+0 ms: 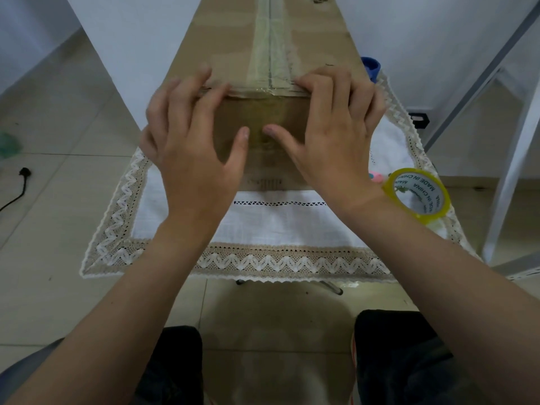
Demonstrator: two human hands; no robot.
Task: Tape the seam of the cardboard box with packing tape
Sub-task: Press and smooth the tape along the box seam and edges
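Observation:
A long brown cardboard box (233,48) stands on a small table and runs away from me. A strip of clear packing tape (270,45) lies along its top seam and folds down over the near end face. My left hand (193,135) and my right hand (330,133) rest on the near end of the box, fingers spread over the top edge. Both thumbs press the tape end flat on the front face, almost touching. A roll of packing tape (418,195) with a yellow rim lies on the table to the right of my right wrist.
A white cloth with lace trim (280,226) covers the table. A blue object (370,67) sits behind the box on the right. A white frame (508,159) stands at the right. A black cable (20,185) lies on the tiled floor at the left. My knees are below.

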